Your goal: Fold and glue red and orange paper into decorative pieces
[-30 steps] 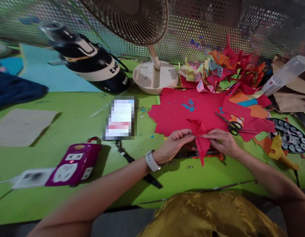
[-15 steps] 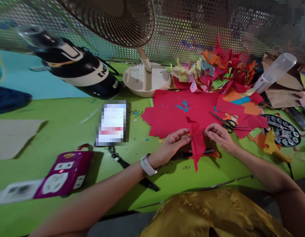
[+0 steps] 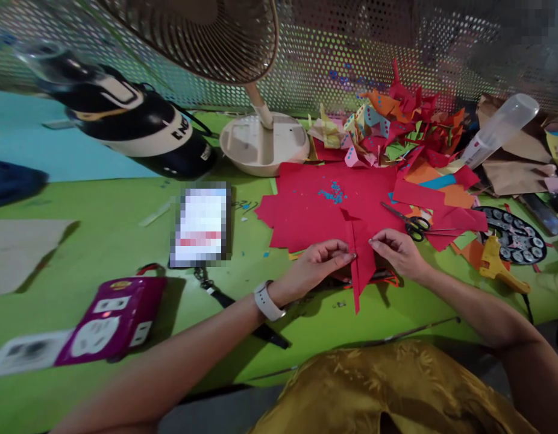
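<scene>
A folded piece of red paper (image 3: 362, 260), narrow and pointed at its lower end, is held over the green table (image 3: 125, 241). My left hand (image 3: 317, 267), with a white watch on its wrist, pinches the paper's left edge. My right hand (image 3: 396, 252) pinches its right edge. Both hands are closed on the fold, just in front of a stack of flat red paper sheets (image 3: 324, 205) sprinkled with small blue bits.
Black scissors (image 3: 410, 223) lie right of my hands. A pile of folded coloured paper (image 3: 396, 126) sits behind. A fan base (image 3: 261, 143), a black bag (image 3: 134, 129), a purple power strip (image 3: 109, 316), a yellow glue gun (image 3: 498, 268), a paint palette (image 3: 516, 235) and a plastic bottle (image 3: 502, 129) surround them.
The view has shifted slightly. My fingers have slid along the red paper's fold, and the piece looks narrower and flatter than a second ago.
</scene>
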`<state>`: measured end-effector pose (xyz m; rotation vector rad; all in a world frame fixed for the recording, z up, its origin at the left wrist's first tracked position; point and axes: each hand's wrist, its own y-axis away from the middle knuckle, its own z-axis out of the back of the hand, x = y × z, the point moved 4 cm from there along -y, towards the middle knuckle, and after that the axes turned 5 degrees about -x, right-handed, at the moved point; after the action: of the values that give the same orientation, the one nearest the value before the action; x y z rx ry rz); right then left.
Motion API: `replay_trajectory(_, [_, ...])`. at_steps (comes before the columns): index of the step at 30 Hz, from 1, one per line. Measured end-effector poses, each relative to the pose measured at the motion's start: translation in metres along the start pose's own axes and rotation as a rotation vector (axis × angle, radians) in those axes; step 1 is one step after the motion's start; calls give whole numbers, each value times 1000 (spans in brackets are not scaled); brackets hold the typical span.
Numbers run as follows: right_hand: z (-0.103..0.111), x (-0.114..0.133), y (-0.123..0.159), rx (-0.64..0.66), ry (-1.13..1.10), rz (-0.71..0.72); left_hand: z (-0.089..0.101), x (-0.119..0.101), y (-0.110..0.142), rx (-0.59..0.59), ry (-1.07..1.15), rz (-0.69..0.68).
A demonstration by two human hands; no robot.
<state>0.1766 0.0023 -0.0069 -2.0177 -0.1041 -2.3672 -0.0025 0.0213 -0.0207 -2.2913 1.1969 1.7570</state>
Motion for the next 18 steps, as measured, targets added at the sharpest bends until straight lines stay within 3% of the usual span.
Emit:
replay_trajectory(5, [-1, 1, 0, 21, 29, 8, 0, 0, -1, -3, -19, -13])
replay_trajectory(12, [5, 0, 0, -16, -14, 0, 5, -1, -2, -99, 81, -71])
replay_trajectory(18, [-5, -1, 6, 0, 54, -26, 1, -2, 0, -70, 2, -79])
